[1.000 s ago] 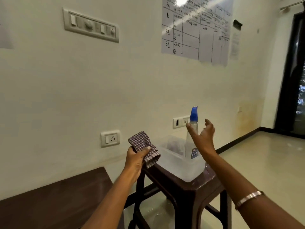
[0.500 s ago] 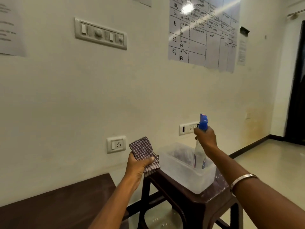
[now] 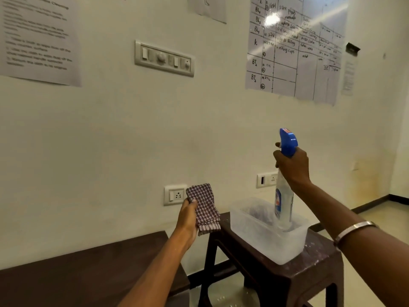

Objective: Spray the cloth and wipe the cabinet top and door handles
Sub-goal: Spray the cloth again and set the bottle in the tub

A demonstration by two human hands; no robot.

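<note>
Indoors, cream wall point(image 3: 110, 134), dark stool point(image 3: 309, 273) bearing clear tub point(image 3: 254, 235)

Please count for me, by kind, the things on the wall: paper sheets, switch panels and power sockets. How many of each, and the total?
Paper sheets: 4 (printed sheet, small sheet, handwritten chart, narrow note)
Switch panels: 1
Power sockets: 2 (left socket, right socket)
Total: 7
</note>
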